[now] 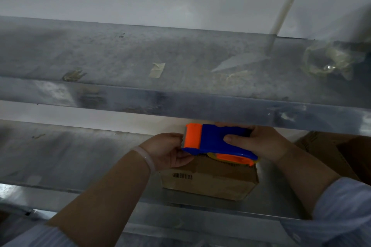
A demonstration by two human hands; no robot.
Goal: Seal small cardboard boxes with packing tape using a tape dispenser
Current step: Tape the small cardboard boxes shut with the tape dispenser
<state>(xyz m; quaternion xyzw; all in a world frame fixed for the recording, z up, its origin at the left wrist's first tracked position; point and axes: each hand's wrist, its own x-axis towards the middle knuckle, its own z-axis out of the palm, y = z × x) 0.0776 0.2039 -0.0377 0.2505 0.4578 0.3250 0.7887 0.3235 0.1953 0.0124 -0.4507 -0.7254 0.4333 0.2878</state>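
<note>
A blue and orange tape dispenser [212, 140] hovers just over the top of a small brown cardboard box [210, 181] that sits on the lower metal shelf. My right hand [259, 142] grips the dispenser's blue handle from the right, thumb on its near side. My left hand [166, 150] pinches at the orange cutter end, fingers under the serrated blade; whether tape is between them is hidden. The box shows a barcode label on its near side. Its top is mostly covered by the dispenser.
A grey metal upper shelf [180, 104] juts out right above my hands, with stuck tape scraps [157, 70] and a crumpled wad of clear tape [327, 62] on it. More brown cardboard [329, 150] lies at the right behind my right forearm. A white wall stands behind.
</note>
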